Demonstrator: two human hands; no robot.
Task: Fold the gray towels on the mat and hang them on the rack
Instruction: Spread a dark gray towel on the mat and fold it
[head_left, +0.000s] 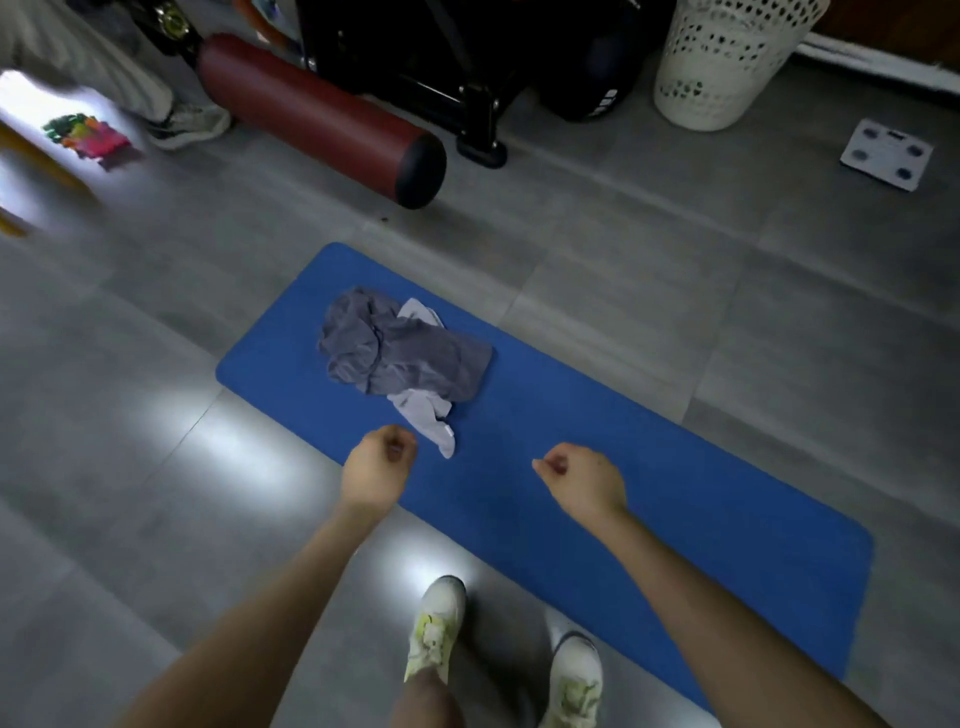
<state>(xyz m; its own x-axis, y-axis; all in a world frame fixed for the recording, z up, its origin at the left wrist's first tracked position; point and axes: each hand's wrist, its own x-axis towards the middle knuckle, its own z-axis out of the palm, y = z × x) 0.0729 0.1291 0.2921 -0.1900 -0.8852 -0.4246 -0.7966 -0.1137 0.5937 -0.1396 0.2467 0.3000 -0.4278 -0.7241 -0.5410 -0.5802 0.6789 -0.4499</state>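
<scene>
Towels of gray cloth lay crumpled in a heap on the far-left part of a long blue foam mat, which stretched at a slant across the gray tiled floor. A paler, whitish-gray cloth stuck out from under the darker heap, its near tip pointing toward the person. Both bare arms reached forward over the near edge of the mat. The left hand hung just beside that pale tip, apart from it, with its fingers curled into a fist and nothing in it. The right hand hovered over bare mat, farther from the heap and to its right, likewise curled closed and holding nothing. The heap sat beyond both hands, nearer the left one. Below the arms showed the person's white and yellow-green sneakers, one on the floor at the mat's edge. Against the far side stood a dark red padded cylinder with a black end cap, a black metal equipment frame, a white perforated plastic basket and a flat white bathroom scale.
</scene>
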